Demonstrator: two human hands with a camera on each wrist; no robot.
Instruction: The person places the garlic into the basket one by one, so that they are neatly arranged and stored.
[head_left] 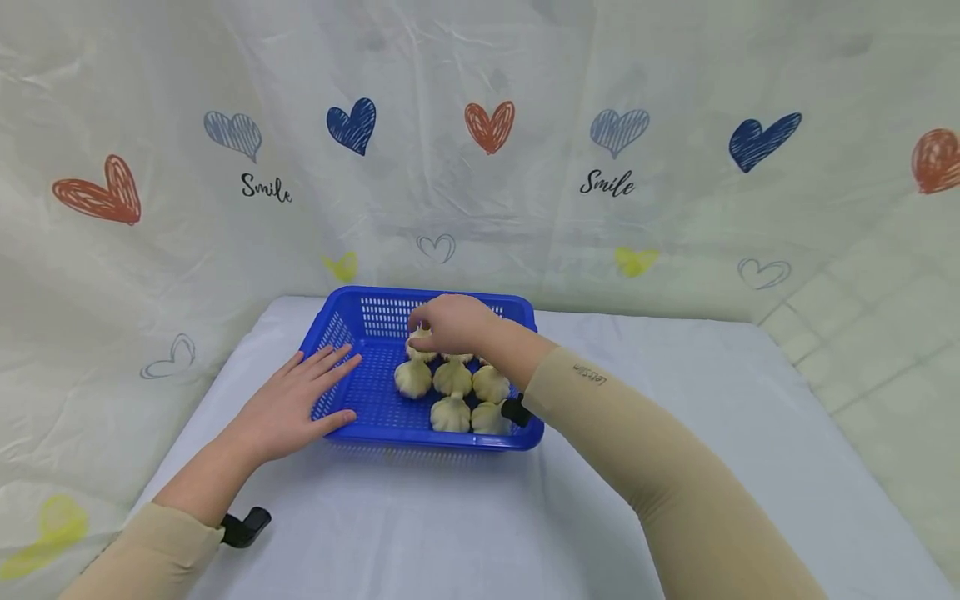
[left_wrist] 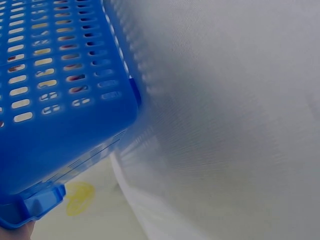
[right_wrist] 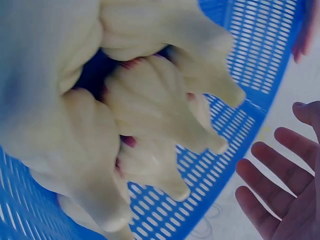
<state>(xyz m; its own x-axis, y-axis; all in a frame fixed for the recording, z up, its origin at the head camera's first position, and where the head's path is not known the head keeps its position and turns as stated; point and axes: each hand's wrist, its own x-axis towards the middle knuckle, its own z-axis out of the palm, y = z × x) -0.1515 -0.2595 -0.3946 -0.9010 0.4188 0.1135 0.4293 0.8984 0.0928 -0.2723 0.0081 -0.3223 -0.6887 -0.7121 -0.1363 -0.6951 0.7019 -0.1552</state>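
A blue plastic basket [head_left: 435, 437] holds several whitish garlic bulbs [head_left: 412, 379], grouped toward its right side. Over the basket's left rim lies my left hand [head_left: 288, 412], fingers straight and spread. In the left wrist view only a bit of that hand [left_wrist: 17, 233] shows, by the basket's rim. My right hand [head_left: 453, 323] reaches over the bulbs at the back and hides part of them. The right wrist view shows this right hand [right_wrist: 287, 187] with fingers apart and nothing between them. Large in that view are bulbs [right_wrist: 145, 95] with thick stems.
The basket stands on a table with a white cloth [head_left: 712, 417]. Behind it hangs a pale sheet [head_left: 555, 67] printed with hearts and the word Smile. Black wrist camera mounts [head_left: 246, 527] stick out from both forearms.
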